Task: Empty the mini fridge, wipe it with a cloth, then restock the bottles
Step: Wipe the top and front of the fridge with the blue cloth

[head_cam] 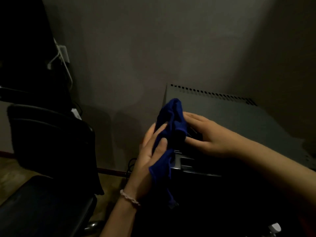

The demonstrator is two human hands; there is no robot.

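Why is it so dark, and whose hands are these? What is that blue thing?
A person wears a camera on the head, so this one picture shows their own two hands from above. The blue thing is a cloth. The left hand, with a bracelet at the wrist, and the right hand both hold it at the top front edge of a grey box, probably the mini fridge. Nothing else lies on its top. Whether its door is open cannot be seen. A dark chair stands to the left.
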